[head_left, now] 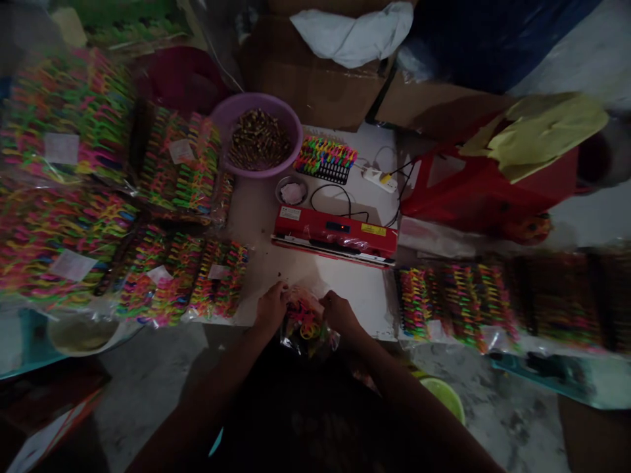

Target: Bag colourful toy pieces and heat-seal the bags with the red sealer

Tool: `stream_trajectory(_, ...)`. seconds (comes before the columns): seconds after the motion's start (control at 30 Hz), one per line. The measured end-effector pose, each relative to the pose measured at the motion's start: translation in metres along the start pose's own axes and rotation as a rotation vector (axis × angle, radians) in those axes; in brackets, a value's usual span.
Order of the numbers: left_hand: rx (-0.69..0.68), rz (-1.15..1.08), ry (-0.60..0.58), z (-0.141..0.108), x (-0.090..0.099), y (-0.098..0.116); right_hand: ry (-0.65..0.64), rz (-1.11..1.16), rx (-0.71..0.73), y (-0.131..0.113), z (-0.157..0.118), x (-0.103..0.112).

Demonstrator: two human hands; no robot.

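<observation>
Between my two hands hangs a clear plastic bag (306,322) with small pink, red and yellow plastic pieces inside, at the front edge of the white table (269,263). My left hand (271,309) pinches the bag's upper left corner. At its upper right corner, the fingers of my right hand (340,312) are closed on the plastic. Just beyond the bag lies a red bag sealer (335,233) with a small lit display. Its long edge faces me. The scene is dim, so the exact shape of the pieces is hard to make out.
Bagged stacks of colourful pieces (69,223) crowd the left side, and more packs (458,302) line the right. Behind the sealer stand a purple basin (296,125) of brass-coloured parts, a small metal bowl (292,192), a black rack (323,171) and a power strip (379,179).
</observation>
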State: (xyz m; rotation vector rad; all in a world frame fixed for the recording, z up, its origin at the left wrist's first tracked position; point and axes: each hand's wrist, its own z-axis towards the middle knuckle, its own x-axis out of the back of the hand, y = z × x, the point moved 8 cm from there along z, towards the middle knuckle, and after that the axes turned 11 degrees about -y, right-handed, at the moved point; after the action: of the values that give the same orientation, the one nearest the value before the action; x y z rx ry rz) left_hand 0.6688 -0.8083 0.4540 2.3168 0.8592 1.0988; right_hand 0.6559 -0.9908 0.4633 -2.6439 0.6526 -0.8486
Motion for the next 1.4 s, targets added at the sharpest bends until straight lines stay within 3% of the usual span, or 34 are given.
stream_trajectory(0.13,-0.008,-0.008,0.077,-0.002,-0.004,0.011,0.219,0.236,-0.039,0.015,-0.014,0.004)
stream_trajectory(0.2,-0.034,-0.023,0.054,0.0,-0.007,0.019,0.235,0.302,-0.02,0.017,-0.016,0.002)
stream_trajectory(0.37,-0.107,-0.039,-0.121,0.009,-0.015,0.03,0.033,0.433,0.099,0.018,-0.004,-0.016)
stream_trajectory(0.47,-0.167,-0.069,-0.248,0.007,-0.018,0.028,-0.051,0.462,0.064,0.029,-0.003,-0.025)
stream_trajectory(0.57,-0.193,-0.065,-0.403,0.002,-0.023,0.025,0.065,0.462,0.017,0.038,-0.011,-0.021)
stream_trajectory(0.63,-0.193,0.069,-0.44,0.0,-0.023,0.026,0.155,0.422,0.031,0.035,-0.019,-0.018)
stream_trajectory(0.8,-0.17,0.422,-0.403,0.006,-0.023,0.039,0.148,0.313,0.051,0.021,-0.018,-0.024)
stream_trajectory(1.07,-0.104,0.537,-0.423,-0.001,-0.032,0.024,0.003,0.314,0.197,0.016,-0.014,-0.036)
stream_trajectory(1.33,0.069,0.564,-0.369,-0.005,-0.036,0.015,0.148,0.469,0.025,0.03,-0.015,-0.039)
stream_trajectory(1.4,0.054,0.594,-0.384,-0.003,-0.038,0.015,0.107,0.478,0.054,0.028,-0.013,-0.041)
